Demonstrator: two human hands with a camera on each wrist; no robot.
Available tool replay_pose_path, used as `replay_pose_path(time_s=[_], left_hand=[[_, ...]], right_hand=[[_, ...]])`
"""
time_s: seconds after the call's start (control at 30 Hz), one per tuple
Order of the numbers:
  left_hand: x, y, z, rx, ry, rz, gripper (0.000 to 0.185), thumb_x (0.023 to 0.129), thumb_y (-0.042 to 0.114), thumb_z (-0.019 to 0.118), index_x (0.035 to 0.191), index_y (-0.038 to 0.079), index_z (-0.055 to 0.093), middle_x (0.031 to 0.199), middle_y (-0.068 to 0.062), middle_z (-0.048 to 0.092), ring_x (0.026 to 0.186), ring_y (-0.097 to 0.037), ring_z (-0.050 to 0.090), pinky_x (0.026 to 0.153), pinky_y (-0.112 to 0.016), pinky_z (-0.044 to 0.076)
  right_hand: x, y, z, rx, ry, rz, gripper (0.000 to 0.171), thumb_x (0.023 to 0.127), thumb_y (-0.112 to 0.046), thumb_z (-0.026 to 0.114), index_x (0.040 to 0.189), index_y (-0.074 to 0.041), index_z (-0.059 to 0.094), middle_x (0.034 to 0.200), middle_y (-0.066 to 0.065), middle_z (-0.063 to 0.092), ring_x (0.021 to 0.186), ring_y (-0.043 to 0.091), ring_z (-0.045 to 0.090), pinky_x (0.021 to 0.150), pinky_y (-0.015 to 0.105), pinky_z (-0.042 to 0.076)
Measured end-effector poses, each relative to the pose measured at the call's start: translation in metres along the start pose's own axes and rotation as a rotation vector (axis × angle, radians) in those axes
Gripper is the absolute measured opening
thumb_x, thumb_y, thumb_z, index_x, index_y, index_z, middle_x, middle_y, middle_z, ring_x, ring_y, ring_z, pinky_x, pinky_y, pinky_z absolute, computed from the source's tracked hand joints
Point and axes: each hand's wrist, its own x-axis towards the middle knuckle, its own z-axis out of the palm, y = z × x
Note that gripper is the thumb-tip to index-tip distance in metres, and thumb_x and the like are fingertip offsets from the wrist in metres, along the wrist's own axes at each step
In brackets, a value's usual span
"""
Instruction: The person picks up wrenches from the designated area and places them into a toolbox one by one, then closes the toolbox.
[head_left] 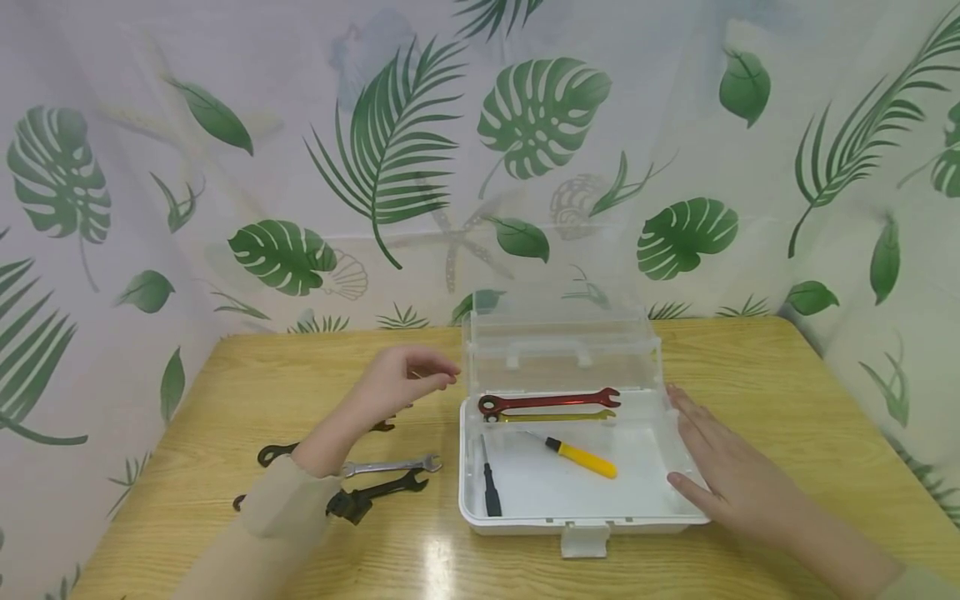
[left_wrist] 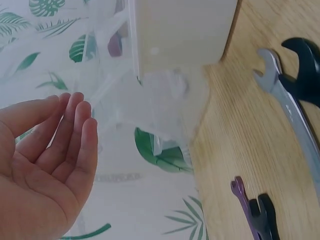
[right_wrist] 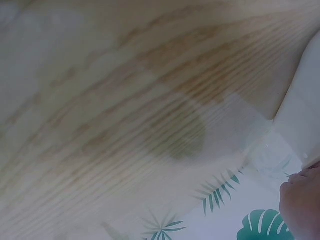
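Observation:
A white toolbox (head_left: 517, 522) stands on the table with its clear lid (head_left: 562, 367) raised. Inside, along the back, lie a red wrench (head_left: 551, 402) and a yellow wrench (head_left: 570, 417). In front of them are a yellow-handled screwdriver (head_left: 588, 462) and a black-handled screwdriver (head_left: 491, 492). My left hand (head_left: 408, 379) hovers near the box's back left corner, holding nothing; its palm and loosely bent fingers show in the left wrist view. Along the box's right wall rests my right hand (head_left: 727, 475), fingers straight and thumb at the rim. In the right wrist view only part of it shows.
Left of the box lie a silver wrench (head_left: 397, 467), a black wrench (head_left: 397, 485) and other wrenches partly hidden under my left forearm. The left wrist view shows a small purple wrench (left_wrist: 240, 192) beside a dark one (left_wrist: 265, 215). A leaf-print sheet hangs behind the table.

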Motion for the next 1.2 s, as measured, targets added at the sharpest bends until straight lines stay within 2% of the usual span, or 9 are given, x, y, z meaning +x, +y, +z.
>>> replay_pose_path(time_s=[0.07,0.17,0.37,0.6,0.73,1.0,1.2], left_hand=[[-0.004,-0.002,-0.004,0.003,0.017,-0.025,0.019,0.102,0.011,0.069,0.117,0.004,0.079,0.115,-0.015,0.080,0.101,-0.029,0.076,0.069,-0.026,0.057],[-0.009,-0.006,-0.009,-0.004,0.039,-0.039,0.019,0.102,0.010,0.069,0.117,0.002,0.078,0.115,-0.017,0.080,0.102,-0.029,0.076,0.077,-0.030,0.062],[-0.017,-0.017,-0.016,-0.009,0.072,-0.062,0.020,0.102,0.009,0.070,0.118,0.000,0.078,0.116,-0.017,0.079,0.104,-0.029,0.076,0.090,-0.038,0.064],[-0.028,-0.030,-0.023,-0.032,0.107,-0.105,0.021,0.104,0.012,0.069,0.119,0.001,0.077,0.120,-0.017,0.078,0.108,-0.029,0.075,0.095,-0.039,0.062],[-0.036,-0.038,-0.027,-0.021,0.128,-0.142,0.022,0.104,0.014,0.069,0.121,0.002,0.077,0.122,-0.016,0.077,0.112,-0.030,0.074,0.099,-0.044,0.061],[-0.048,-0.057,-0.033,-0.033,0.166,-0.203,0.026,0.105,0.014,0.067,0.124,-0.002,0.075,0.123,-0.019,0.077,0.114,-0.033,0.074,0.102,-0.048,0.060],[-0.053,-0.072,-0.039,-0.057,0.193,-0.280,0.029,0.105,0.015,0.067,0.127,-0.002,0.073,0.126,-0.020,0.076,0.115,-0.034,0.073,0.103,-0.049,0.060]], right_hand=[[0.000,0.000,0.000,-0.002,0.004,-0.005,0.084,0.102,-0.036,0.067,0.161,0.010,0.030,0.179,0.015,0.015,0.164,0.001,-0.008,0.127,0.009,-0.008],[0.000,0.001,0.000,-0.008,0.006,-0.008,0.083,0.102,-0.037,0.067,0.160,0.011,0.031,0.179,0.015,0.015,0.164,0.000,-0.008,0.127,0.009,-0.008],[-0.001,0.003,0.002,-0.011,0.016,-0.017,0.082,0.103,-0.037,0.066,0.160,0.012,0.032,0.180,0.013,0.010,0.163,0.000,-0.009,0.127,0.010,-0.008],[-0.001,0.003,0.002,-0.013,-0.002,0.001,0.081,0.102,-0.036,0.067,0.158,0.013,0.035,0.179,0.016,0.015,0.163,0.000,-0.010,0.126,0.009,-0.009],[0.000,0.002,0.001,-0.017,-0.019,0.017,0.082,0.102,-0.037,0.067,0.159,0.012,0.034,0.179,0.016,0.016,0.163,-0.001,-0.010,0.126,0.008,-0.010],[0.000,0.001,0.000,-0.020,-0.005,0.014,0.083,0.101,-0.036,0.068,0.160,0.011,0.033,0.179,0.013,0.014,0.163,-0.001,-0.009,0.126,0.009,-0.009],[0.000,0.000,0.000,-0.021,-0.001,0.008,0.086,0.101,-0.036,0.069,0.162,0.009,0.029,0.180,0.012,0.013,0.164,0.001,-0.006,0.126,0.009,-0.009]])
